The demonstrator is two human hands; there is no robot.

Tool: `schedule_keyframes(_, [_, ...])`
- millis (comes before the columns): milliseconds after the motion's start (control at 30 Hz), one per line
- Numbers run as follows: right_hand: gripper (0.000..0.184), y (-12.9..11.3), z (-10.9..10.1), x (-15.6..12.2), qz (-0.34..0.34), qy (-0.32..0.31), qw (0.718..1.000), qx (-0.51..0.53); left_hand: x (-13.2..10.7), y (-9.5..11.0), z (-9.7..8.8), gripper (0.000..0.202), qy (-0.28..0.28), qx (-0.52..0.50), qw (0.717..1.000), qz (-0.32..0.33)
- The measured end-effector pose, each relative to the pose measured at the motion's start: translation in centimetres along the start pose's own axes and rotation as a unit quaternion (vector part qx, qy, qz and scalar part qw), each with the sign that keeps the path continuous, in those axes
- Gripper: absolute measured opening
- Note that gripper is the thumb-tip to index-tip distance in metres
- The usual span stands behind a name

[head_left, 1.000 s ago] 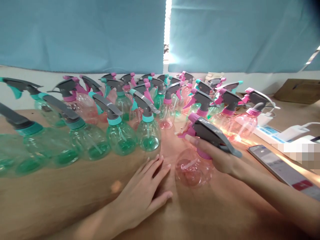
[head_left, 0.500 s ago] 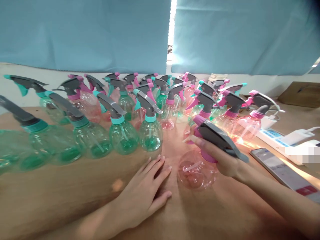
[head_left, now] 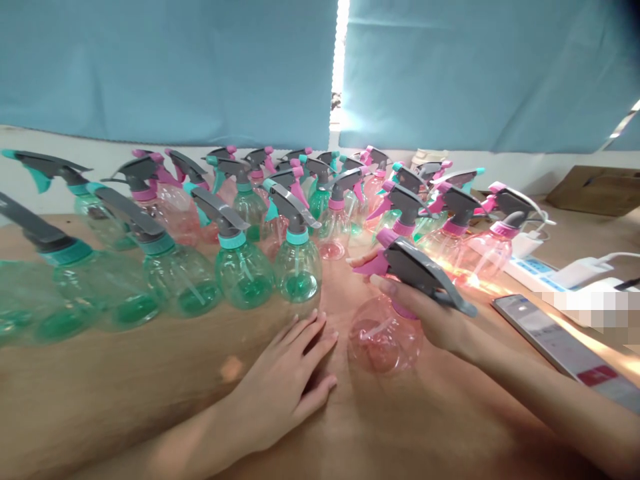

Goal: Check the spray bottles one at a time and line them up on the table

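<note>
My right hand (head_left: 425,313) is closed around the neck of a pink spray bottle (head_left: 383,340), under its grey and pink trigger head. The bottle is clear pink plastic, and its head points away to the left. My left hand (head_left: 287,373) lies flat on the wooden table (head_left: 125,407), fingers stretched out, holding nothing. Just beyond its fingertips stands a green spray bottle (head_left: 299,270) with a turquoise collar. Another green spray bottle (head_left: 245,277) is beside that one. Past my right hand stand more pink spray bottles, one of them (head_left: 485,257) near the power strip.
Several green and pink spray bottles crowd the back and left of the table. At the right lie a phone (head_left: 555,347) and a white power strip (head_left: 530,270) with plugs and cables. A brown cardboard piece (head_left: 595,190) sits at the back right, and blue curtains (head_left: 170,73) hang behind.
The pink bottle in my right hand appears slightly further left and more of its pink trigger shows. The whole view has shifted a little. My left hand stays flat on the table.
</note>
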State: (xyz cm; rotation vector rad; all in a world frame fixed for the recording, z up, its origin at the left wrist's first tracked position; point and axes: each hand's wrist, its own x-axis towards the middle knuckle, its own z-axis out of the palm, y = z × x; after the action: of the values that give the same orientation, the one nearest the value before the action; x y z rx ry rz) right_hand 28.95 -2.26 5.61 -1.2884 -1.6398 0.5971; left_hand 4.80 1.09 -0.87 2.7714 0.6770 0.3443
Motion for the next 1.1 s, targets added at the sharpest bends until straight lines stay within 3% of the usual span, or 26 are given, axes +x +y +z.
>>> schedule_keyframes(300, [0.019, -0.79, -0.23, -0.38, 0.0, 0.0, 0.998, -0.067, 0.01, -0.01, -0.08, 0.049, -0.013, 0.02, 1.0, 0.001])
schedule_keyframes(500, [0.017, -0.27, -0.34, -0.06, 0.002, -0.019, 0.999, -0.027, 0.0, -0.07, -0.07, 0.049, -0.009, 0.023, 1.0, 0.005])
schedule_keyframes(1100, [0.022, -0.05, 0.22, -0.17, -0.003, 0.022, 0.999, 0.046, 0.02, 0.42, -0.31, 0.047, -0.022, 0.066, 0.997, 0.015])
